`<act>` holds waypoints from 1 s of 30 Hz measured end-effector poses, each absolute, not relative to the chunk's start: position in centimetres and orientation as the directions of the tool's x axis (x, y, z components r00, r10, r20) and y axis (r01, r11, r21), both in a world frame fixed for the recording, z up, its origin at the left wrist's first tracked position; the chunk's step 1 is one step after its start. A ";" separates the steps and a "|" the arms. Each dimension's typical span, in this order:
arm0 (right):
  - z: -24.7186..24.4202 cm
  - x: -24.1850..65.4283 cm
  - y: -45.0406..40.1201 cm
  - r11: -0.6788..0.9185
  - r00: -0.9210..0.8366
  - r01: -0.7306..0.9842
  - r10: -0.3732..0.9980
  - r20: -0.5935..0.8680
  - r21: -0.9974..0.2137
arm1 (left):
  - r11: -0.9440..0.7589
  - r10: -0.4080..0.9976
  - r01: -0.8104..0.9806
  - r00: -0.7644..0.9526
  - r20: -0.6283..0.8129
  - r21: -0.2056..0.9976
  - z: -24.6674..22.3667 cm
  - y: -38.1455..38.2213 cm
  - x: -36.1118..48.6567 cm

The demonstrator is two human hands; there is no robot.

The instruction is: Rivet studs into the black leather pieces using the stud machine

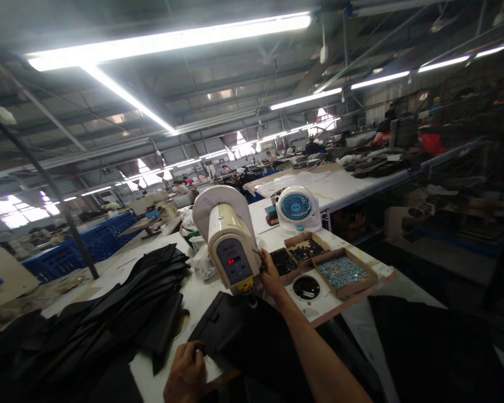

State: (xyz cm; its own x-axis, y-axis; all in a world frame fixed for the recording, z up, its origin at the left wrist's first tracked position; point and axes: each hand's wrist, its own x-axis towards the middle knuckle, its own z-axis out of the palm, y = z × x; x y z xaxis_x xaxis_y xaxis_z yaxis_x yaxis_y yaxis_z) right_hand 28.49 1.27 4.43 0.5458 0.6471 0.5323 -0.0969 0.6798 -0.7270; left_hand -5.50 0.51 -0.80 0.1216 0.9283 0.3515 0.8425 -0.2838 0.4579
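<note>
A cream machine head [231, 252] with a red digital display stands in the middle, above a black fabric piece [239, 330]. My left hand [187, 372] is closed on the near left edge of this piece, thumb and fingers pinching it. My right hand [272, 277] is raised at the right side of the machine head, above the fabric. Its fingertips are partly hidden by the machine, so I cannot tell what they hold. Under the head, a yellow part [246, 286] sits just above the fabric.
Black fabric pieces [121, 302] lie heaped at the left. At the right are a cardboard tray of shiny small parts [376, 275], boxes of dark small parts [306, 250], a round hole [306, 287] holding dark bits, and a small fan [297, 207]. A blue crate [88, 238] stands behind.
</note>
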 end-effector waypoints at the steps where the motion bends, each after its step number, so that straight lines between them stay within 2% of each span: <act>1: 4.7 28.7 1.2 0.673 0.527 -0.074 0.653 0.544 -0.736 | -0.280 0.931 0.842 0.121 0.345 0.461 -0.8 0.4 -5.5; 8: 6.0 30.2 0.8 0.593 0.457 0.061 0.698 0.551 -0.803 | -0.276 0.927 0.832 0.097 0.363 0.481 -0.4 -0.3 -4.9; 15: 6.1 29.4 -0.1 0.601 0.460 0.111 0.675 0.577 -0.792 | -0.273 0.931 0.843 0.111 0.347 0.463 -0.3 -0.3 -4.9; 24: 7.0 28.5 -1.2 0.596 0.470 0.095 0.679 0.564 -0.797 | -0.291 0.923 0.848 0.126 0.365 0.443 0.0 -0.7 -4.9; 30: 4.3 28.1 -1.3 0.555 0.551 0.013 0.690 0.469 -0.832 | -0.277 0.921 0.867 0.117 0.370 0.415 0.2 -1.0 -4.7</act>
State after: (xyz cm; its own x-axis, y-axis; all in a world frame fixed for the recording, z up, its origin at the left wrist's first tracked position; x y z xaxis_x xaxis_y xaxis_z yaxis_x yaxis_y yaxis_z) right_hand 28.13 -1.32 4.26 0.5514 0.6897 0.4693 0.0134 0.5552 -0.8316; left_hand -4.72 -1.05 0.18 0.1175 0.9215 0.3703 0.8667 -0.2772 0.4147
